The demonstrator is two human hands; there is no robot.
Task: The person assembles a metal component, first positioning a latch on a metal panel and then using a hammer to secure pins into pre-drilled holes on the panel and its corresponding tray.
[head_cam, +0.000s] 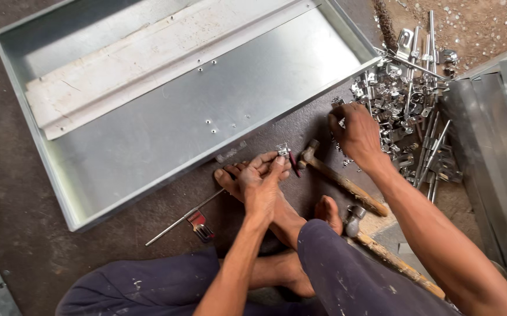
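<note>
My left hand rests over my bare foot and pinches a small metal clip between its fingertips, just below the tray's near rim. My right hand reaches to the right into a heap of small metal clips and brackets, its fingers curled on small pieces. A wooden-handled hammer lies on the ground between the two hands. A large shallow galvanised sheet-metal tray lies in front of me, with a pale folded strip inside it.
A second hammer lies by my right leg. A thin metal rod with a small latch piece lies left of my foot. Several long rods lie in the heap. Stacked metal sheets stand at right.
</note>
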